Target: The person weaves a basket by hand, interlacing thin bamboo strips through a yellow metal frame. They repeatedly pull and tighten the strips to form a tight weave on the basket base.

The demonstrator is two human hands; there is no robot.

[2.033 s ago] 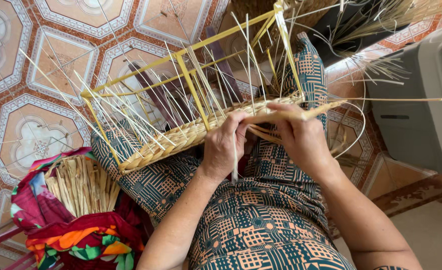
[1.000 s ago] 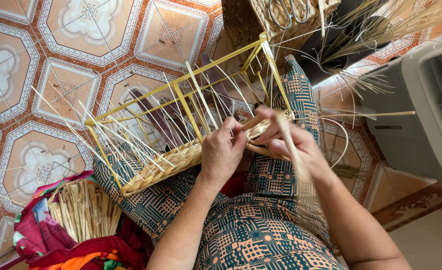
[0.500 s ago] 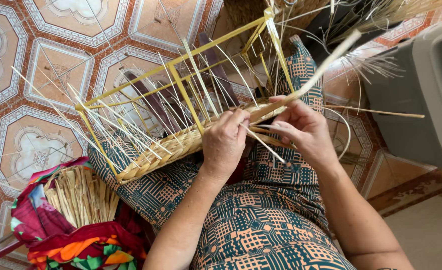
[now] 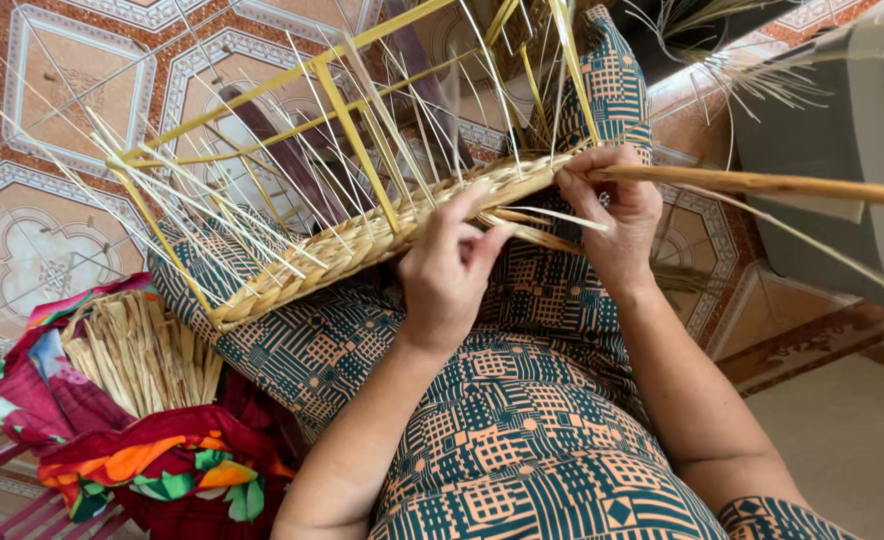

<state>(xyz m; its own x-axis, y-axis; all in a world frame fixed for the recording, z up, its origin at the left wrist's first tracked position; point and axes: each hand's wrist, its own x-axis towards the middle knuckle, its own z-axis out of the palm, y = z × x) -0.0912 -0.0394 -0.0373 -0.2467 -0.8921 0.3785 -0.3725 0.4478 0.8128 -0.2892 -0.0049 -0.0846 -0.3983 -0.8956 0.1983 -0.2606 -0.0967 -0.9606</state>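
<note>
Swung rightward, reed strip (image 4: 762, 184) stays pinched in right hand (image 4: 617, 215); left hand (image 4: 450, 275) pinches woven band (image 4: 362, 245).

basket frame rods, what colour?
Yellow; the frame rods show best in the head view.

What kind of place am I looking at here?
Probably a home floor used for hand weaving: patterned floor tiles, a yellow wire frame with a woven straw band, and a straw bundle in cloth.
</note>
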